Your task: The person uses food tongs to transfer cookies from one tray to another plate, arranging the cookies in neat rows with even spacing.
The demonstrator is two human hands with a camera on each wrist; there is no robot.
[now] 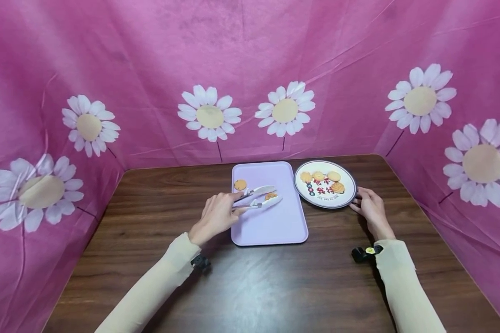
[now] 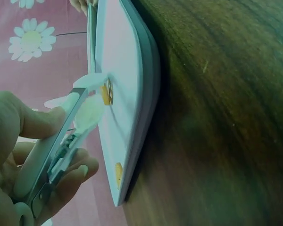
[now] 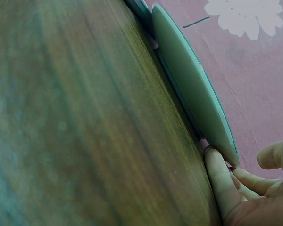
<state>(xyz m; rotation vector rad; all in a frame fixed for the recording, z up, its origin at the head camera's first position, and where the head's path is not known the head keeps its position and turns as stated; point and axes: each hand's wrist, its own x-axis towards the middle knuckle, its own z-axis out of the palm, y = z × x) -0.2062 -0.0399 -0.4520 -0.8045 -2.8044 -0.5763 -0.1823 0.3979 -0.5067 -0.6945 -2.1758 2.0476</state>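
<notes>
Brown wood-grain table gave me open room on the near side. On it lay the low-rimmed lilac tray, with the white plate close on its right, bearing four cookies. The right hand touched the plate's edge; whether those fingers gripped, my feeds didn't show. The left hand had fingers curled round the tongs, whose parted tips flanked one cookie on the tray. I judged it light, stiff and crumbly, best pinched gently by its sides. Another cookie sat by the left rim.
</notes>
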